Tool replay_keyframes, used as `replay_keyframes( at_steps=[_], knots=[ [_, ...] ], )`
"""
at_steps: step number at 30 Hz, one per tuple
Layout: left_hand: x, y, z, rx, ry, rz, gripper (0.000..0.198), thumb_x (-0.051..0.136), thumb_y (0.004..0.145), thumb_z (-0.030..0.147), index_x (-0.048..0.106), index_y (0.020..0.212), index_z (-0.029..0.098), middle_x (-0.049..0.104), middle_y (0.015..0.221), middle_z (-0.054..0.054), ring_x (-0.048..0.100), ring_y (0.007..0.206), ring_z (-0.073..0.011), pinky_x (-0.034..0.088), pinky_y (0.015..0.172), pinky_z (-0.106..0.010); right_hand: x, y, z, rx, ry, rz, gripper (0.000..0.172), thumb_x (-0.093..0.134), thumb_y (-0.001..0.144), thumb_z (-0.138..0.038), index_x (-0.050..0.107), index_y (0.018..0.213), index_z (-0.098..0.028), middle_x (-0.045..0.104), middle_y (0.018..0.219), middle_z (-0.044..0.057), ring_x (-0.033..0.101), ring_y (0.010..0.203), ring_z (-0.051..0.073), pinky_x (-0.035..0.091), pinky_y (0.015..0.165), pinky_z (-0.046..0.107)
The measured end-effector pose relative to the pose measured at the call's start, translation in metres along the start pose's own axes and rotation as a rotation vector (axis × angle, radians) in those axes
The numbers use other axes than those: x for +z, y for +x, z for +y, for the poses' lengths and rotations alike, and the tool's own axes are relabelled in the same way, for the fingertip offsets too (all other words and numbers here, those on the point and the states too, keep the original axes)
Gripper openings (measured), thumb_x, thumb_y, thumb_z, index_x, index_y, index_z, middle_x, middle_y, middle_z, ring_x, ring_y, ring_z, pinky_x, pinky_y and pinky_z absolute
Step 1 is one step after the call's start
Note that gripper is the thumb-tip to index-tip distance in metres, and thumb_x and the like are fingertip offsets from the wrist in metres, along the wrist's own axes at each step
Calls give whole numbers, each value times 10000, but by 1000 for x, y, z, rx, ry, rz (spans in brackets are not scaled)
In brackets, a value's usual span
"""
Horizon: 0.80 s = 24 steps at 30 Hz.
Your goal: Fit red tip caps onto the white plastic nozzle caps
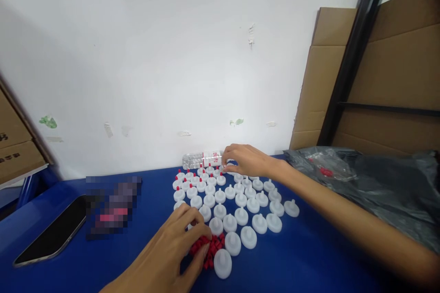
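Note:
Many white round plastic caps with a spout (241, 215) stand in loose rows on the blue table. Those at the back left have small red tips (190, 186) on their spouts; the nearer ones are bare. My left hand (172, 242) reaches into a pile of small red tips (215, 246) at the front, thumb and forefinger pinched close on one of them. At the back of the rows my right hand (245, 159) curls down over the white caps, fingers bent and thumb near the forefinger. What lies between its fingertips is hidden.
A clear bottle (195, 160) lies against the wall behind the caps. To the left are a phone (51, 233) and a blurred dark item (115, 208). Grey plastic bagging (371, 187) with a clear bag of red pieces (330, 167) lies right. Cardboard (319, 78) leans behind.

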<state>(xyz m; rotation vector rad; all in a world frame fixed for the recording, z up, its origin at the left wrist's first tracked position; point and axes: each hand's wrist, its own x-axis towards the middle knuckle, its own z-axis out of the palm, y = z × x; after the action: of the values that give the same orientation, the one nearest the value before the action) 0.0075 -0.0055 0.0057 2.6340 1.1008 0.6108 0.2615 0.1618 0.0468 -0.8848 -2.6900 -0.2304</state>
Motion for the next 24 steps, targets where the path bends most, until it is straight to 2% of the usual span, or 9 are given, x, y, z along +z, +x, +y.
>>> replay_keyframes(
  at_steps=[5, 14, 18, 21, 24],
  knots=[
    [-4, -1, -1, 11, -29, -4, 208, 403, 1036, 202, 604, 1062, 250, 611, 1030, -42, 566, 965, -208, 522, 847, -329, 9, 1, 1, 17, 35, -60, 171, 682, 952, -353, 736, 911, -196, 731, 878, 50, 641, 809, 198, 375, 667, 286],
    [-1, 0, 0, -29, -130, 151, 295, 365, 1054, 239, 638, 944, 231, 617, 937, -65, 534, 918, -227, 507, 809, -341, 21, -2, 9, 3, 149, -211, 112, 748, 876, -313, 765, 883, -203, 759, 784, 13, 680, 696, 170, 399, 605, 259],
    [0, -3, -5, -24, -126, 190, 292, 369, 1005, 154, 642, 1064, 241, 639, 976, -74, 540, 924, -231, 515, 818, -344, 20, -2, 12, -9, 168, -175, 182, 672, 943, -351, 767, 958, -196, 782, 911, 44, 709, 808, 203, 443, 693, 288],
    [3, -5, -13, -29, -110, 224, 463, 332, 908, 32, 618, 1190, 263, 637, 1066, -75, 553, 976, -229, 522, 832, -336, 18, -2, 10, -35, 184, -152, 202, 617, 981, -331, 766, 1012, -198, 783, 1010, 57, 713, 906, 221, 460, 771, 311],
    [6, -5, -20, -4, -79, 271, 576, 318, 835, -42, 627, 1204, 275, 627, 1110, -72, 551, 1041, -221, 519, 860, -325, 18, -1, 4, -76, 210, -161, 192, 611, 986, -302, 761, 1071, -220, 784, 1046, 38, 717, 938, 210, 475, 800, 307]
  ],
)
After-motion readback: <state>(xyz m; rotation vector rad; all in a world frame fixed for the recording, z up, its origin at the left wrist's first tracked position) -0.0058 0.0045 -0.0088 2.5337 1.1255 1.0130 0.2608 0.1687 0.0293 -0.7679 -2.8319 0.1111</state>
